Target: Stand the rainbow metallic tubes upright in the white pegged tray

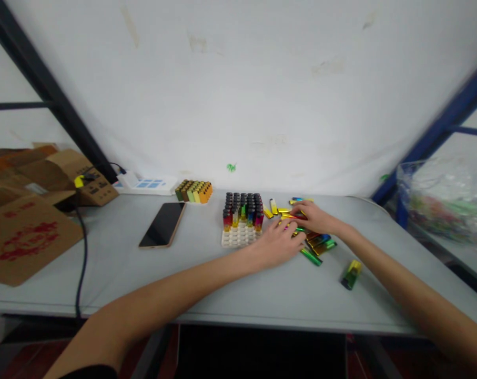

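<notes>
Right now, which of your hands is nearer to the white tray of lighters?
Left. The left hand lies just right of the white tray, nearly touching its corner; the right hand rests farther right on the loose lighters.

lighters (301, 231) partly under hands, bag (447, 202) blurred

Yellow-green shiny lighters (297, 221), white tray (240, 237), black phone (163, 223), grey table (206, 273), red-printed brown carton (23, 237).

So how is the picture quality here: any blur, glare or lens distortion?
Head view: even, soft light with faint shadows; wide-angle bending at the edges; both forearms and the plastic bag look soft; the left hand and right hand over the loose lighters are slightly smeared; the phone screen shows mild sheen.
</notes>
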A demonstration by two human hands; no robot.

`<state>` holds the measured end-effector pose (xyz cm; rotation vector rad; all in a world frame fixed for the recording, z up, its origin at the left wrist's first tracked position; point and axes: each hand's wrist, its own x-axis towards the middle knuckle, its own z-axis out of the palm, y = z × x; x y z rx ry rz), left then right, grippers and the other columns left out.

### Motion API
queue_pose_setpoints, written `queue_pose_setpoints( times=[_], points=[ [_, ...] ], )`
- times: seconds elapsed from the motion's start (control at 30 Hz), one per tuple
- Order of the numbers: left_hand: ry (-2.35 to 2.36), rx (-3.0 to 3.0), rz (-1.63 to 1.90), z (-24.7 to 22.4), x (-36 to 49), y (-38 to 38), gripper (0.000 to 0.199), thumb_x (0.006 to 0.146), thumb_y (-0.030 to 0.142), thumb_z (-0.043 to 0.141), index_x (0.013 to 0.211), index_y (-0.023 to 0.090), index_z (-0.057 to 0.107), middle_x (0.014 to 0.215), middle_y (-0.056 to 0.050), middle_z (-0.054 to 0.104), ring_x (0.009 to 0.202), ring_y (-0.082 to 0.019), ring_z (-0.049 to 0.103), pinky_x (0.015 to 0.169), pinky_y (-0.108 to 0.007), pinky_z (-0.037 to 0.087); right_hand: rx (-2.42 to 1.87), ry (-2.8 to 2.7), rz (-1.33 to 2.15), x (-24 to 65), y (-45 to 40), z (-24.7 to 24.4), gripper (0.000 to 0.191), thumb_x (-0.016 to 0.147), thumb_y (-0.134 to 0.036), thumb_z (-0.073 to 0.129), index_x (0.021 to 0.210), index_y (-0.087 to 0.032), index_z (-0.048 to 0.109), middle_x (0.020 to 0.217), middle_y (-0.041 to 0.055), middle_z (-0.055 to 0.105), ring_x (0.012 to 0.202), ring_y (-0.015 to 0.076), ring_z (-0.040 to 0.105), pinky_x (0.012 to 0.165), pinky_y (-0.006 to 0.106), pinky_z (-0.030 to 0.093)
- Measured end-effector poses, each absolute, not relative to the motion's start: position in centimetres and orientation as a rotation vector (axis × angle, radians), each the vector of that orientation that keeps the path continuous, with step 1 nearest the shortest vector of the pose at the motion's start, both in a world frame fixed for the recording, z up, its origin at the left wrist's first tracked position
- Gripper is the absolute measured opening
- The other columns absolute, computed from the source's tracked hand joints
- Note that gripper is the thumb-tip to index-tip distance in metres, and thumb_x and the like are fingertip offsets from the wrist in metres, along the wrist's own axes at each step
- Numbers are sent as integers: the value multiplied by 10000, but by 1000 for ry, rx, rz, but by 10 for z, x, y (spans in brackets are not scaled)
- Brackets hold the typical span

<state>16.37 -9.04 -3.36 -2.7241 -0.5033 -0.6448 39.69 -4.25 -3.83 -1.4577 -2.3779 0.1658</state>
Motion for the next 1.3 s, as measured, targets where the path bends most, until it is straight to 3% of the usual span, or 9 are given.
queue_pose_setpoints(
  times=[0.17,0.33,0.47,0.57,0.7,0.93,1.13,1.2,1.3],
  points=[
    [-211,-2777,-773,7,125,-91,236,1003,296,437,1019,167,633,1109,-126,653,1133,-240,587,1029,-413,472,-1454,-2438,322,396,-34,-16,311,826,-482,696,816,-177,754,1059,149,710,1074,322,637,945,441,502],
    [-309,-2639,-1199,56,72,-70,114,948,168,483,900,182,586,934,-89,659,970,-199,606,898,-366,524,-1386,-2246,219,381,-49,-6,351,869,-529,646,901,-206,779,1129,135,663,1013,282,638,951,435,491],
    [-602,-2388,-1465,66,26,-43,109,932,189,495,842,191,557,862,-69,648,880,-184,600,825,-341,507,-1349,-2036,266,363,-62,7,400,916,-564,577,872,-207,752,881,83,640,787,213,597,732,353,491],
    [-952,-2249,-1513,51,-1,-19,184,943,261,487,784,196,553,771,-37,628,756,-164,575,749,-311,477,-1249,-1729,663,343,-69,17,421,923,-601,551,872,-200,669,667,3,571,565,136,475,549,285,395],
    [-1342,-2336,-1452,21,-22,3,271,947,316,456,725,197,556,674,-1,606,647,-142,545,666,-283,432,-1043,-1381,1123,319,-80,22,331,853,-525,696,882,-211,593,707,2,654,579,129,548,562,277,431],
    [-1481,-2671,-1221,-5,-25,15,326,923,373,453,670,196,554,591,10,586,598,-144,527,639,-281,400,-948,-1297,1380,306,-94,6,307,777,-357,821,926,-223,588,891,14,755,700,122,654,705,279,518],
    [-1541,-2813,-951,-13,-15,12,342,921,382,433,647,188,501,591,-2,571,596,-147,492,647,-286,366,-982,-1443,1390,300,-96,-6,567,843,-398,754,1344,-279,518,1184,60,694,990,197,713,861,336,547],
    [-1558,-2825,-890,-12,-12,10,334,919,379,430,656,185,502,603,-5,570,612,-150,492,652,-288,360,-988,-1547,1352,297,-96,-8,478,866,-454,709,1268,-241,563,1121,56,681,942,193,699,810,330,550],
    [-1582,-2824,-862,-11,-10,8,318,912,373,433,670,184,512,616,-7,577,633,-157,493,659,-291,361,-1039,-1623,1299,291,-98,-9,362,905,-550,612,1005,-204,570,851,12,632,694,131,597,609,258,487]
  ],
)
